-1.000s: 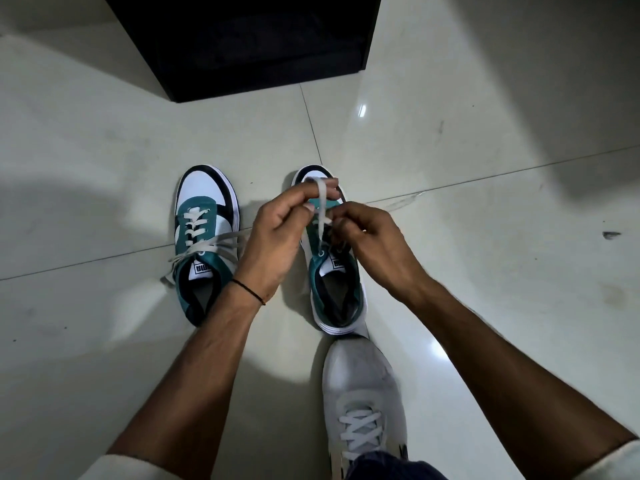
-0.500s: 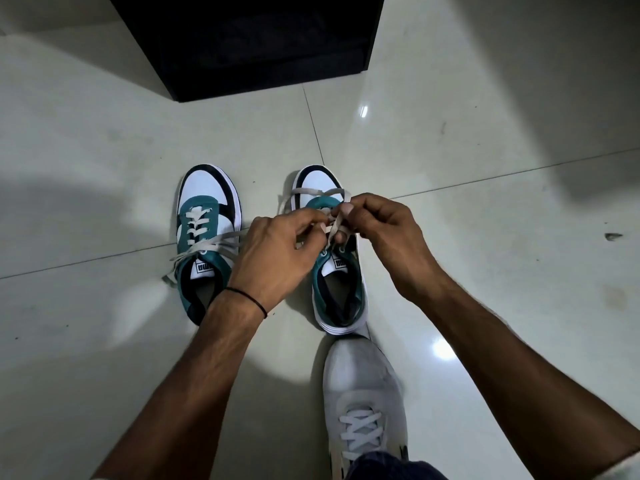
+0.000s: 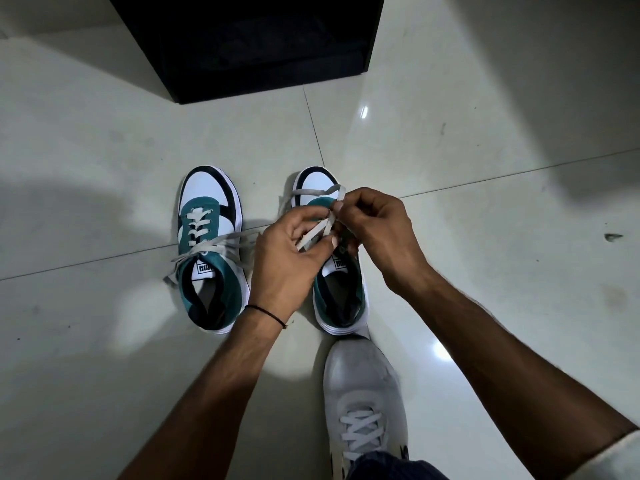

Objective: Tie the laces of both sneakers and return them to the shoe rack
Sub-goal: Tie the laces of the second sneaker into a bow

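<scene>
Two teal, white and black sneakers stand side by side on the tiled floor, toes pointing away. The left sneaker (image 3: 207, 251) has its grey laces tied in a loose bow that spreads sideways. Over the right sneaker (image 3: 341, 296) my left hand (image 3: 287, 258) and my right hand (image 3: 379, 233) both pinch its grey lace (image 3: 320, 227). The lace crosses between my fingers, and a loop of it arcs over the toe. My hands hide the tongue and the eyelets.
The black shoe rack (image 3: 256, 46) stands at the top, its inside too dark to read. My own grey shoe (image 3: 363, 403) rests just behind the right sneaker's heel. Glossy pale floor tiles (image 3: 485, 271) lie all around.
My hands have dropped from holding the lace up over the toe to crossing it lower, above the tongue. My left hand has slid right, my right hand has closed in.
</scene>
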